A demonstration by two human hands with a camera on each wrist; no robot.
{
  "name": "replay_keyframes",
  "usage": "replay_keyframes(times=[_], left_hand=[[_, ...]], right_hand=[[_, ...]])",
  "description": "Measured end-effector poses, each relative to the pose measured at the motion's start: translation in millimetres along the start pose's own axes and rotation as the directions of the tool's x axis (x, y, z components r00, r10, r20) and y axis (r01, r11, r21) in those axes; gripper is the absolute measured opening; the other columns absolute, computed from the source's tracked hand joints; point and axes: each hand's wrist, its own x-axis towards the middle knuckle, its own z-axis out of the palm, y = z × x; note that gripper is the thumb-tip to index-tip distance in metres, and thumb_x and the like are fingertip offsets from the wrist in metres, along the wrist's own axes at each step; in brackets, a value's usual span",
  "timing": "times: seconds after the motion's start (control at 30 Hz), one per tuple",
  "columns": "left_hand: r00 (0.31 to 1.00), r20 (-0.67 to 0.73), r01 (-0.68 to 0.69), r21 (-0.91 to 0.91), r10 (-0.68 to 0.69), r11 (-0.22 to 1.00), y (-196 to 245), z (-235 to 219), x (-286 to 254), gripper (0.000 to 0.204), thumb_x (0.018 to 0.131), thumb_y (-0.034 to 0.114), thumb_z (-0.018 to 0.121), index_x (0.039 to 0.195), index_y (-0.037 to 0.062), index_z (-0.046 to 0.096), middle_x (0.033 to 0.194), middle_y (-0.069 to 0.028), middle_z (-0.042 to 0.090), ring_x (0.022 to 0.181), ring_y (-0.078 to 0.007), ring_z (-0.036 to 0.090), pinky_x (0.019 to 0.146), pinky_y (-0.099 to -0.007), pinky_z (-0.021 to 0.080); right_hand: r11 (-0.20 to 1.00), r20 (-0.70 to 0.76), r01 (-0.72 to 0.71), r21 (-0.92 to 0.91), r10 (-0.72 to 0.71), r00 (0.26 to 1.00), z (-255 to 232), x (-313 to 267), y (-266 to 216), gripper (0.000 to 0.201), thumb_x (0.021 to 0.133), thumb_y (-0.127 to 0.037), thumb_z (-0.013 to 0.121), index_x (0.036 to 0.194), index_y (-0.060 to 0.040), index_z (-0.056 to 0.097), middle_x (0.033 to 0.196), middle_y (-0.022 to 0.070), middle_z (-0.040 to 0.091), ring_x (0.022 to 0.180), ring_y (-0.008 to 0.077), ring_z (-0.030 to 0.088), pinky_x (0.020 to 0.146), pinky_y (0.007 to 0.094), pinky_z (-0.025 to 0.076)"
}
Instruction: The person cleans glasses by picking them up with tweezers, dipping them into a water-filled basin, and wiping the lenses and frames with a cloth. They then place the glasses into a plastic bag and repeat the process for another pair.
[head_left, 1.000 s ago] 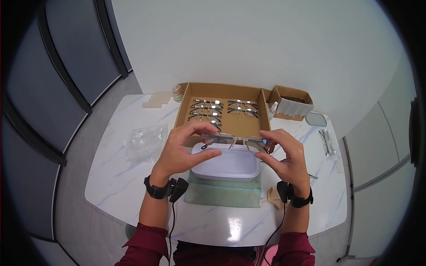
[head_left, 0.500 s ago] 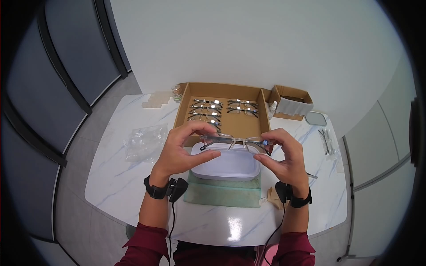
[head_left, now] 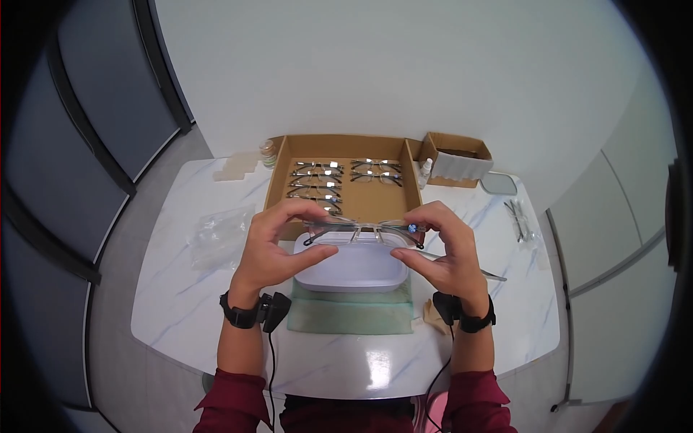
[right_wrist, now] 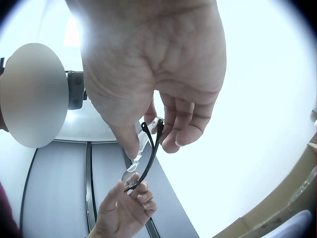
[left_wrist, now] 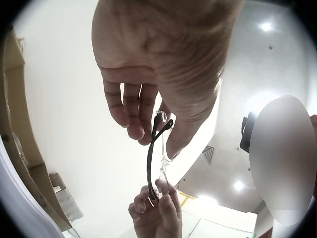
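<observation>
Both hands hold one pair of clear-framed glasses (head_left: 361, 229) level above the white tub (head_left: 351, 268). My left hand (head_left: 278, 242) pinches its left end between thumb and fingers, and my right hand (head_left: 440, 245) pinches the right end. The dark folded temples (left_wrist: 153, 158) show between the fingers in the left wrist view, and the same glasses (right_wrist: 147, 158) run from palm to far hand in the right wrist view. Behind them lies an open cardboard box (head_left: 285, 151) with several pairs of glasses in rows.
The tub stands on a green cloth (head_left: 350, 317) on the marble table (head_left: 180, 303). A clear plastic bag (head_left: 216, 232) lies left, another pair of glasses (head_left: 518, 216) right, a small mirror (head_left: 498, 183) and a small carton (head_left: 455, 160) at the back right.
The head view has shifted, so everything sits a little further left in the picture. The hands keep their hold on the glasses, slightly lower over the tub.
</observation>
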Motion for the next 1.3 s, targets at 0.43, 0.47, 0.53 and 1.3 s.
replay_keyframes(times=[0.43, 0.47, 0.53, 1.3], left_hand=[[1.000, 0.003, 0.009, -0.001, -0.009, 1.000, -0.1, -1.0, -0.2, 0.042, 0.072, 0.008, 0.086, 0.108, 0.0028, 0.066, 0.103, -0.0074, 0.069, 0.091, -0.0149, 0.065, 0.080, -0.0288, 0.054], [1.000, 0.003, 0.008, -0.001, -0.008, 1.000, -0.2, -1.1, -0.2, 0.042, 0.072, 0.008, 0.086, 0.108, 0.0030, 0.066, 0.103, -0.0073, 0.069, 0.091, -0.0150, 0.065, 0.080, -0.0287, 0.054], [1.000, 0.002, 0.008, -0.001, -0.008, 1.000, -0.8, -1.5, -0.3, 0.041, 0.072, 0.008, 0.086, 0.108, 0.0031, 0.066, 0.103, -0.0072, 0.069, 0.091, -0.0150, 0.065, 0.080, -0.0287, 0.054], [0.982, 0.008, -0.188, 0.145, 0.189, 0.971, 4.1, -0.9, 6.8, 0.041, 0.070, 0.011, 0.088, 0.105, 0.0063, 0.068, 0.104, -0.0092, 0.070, 0.096, -0.0224, 0.065, 0.082, -0.0334, 0.053]], right_hand=[[0.997, 0.005, 0.042, -0.061, -0.042, 0.999, 0.1, -0.7, -1.0, 0.044, 0.072, -0.009, 0.085, 0.109, -0.0011, 0.062, 0.095, 0.0111, 0.066, 0.075, 0.0190, 0.058, 0.065, 0.0292, 0.048], [0.997, 0.006, 0.042, -0.061, -0.042, 0.999, 0.2, -0.7, -1.1, 0.044, 0.072, -0.009, 0.085, 0.109, -0.0011, 0.062, 0.095, 0.0111, 0.066, 0.075, 0.0190, 0.058, 0.065, 0.0292, 0.048], [0.997, 0.005, 0.045, -0.061, -0.045, 0.999, 0.2, -0.7, -1.4, 0.046, 0.071, -0.010, 0.087, 0.109, -0.0011, 0.062, 0.095, 0.0115, 0.066, 0.074, 0.0192, 0.058, 0.064, 0.0293, 0.048], [0.990, -0.005, 0.064, -0.123, -0.065, 0.998, 0.2, 1.1, -7.0, 0.044, 0.073, -0.008, 0.085, 0.111, -0.0017, 0.063, 0.096, 0.0110, 0.064, 0.074, 0.0188, 0.059, 0.063, 0.0282, 0.050]])
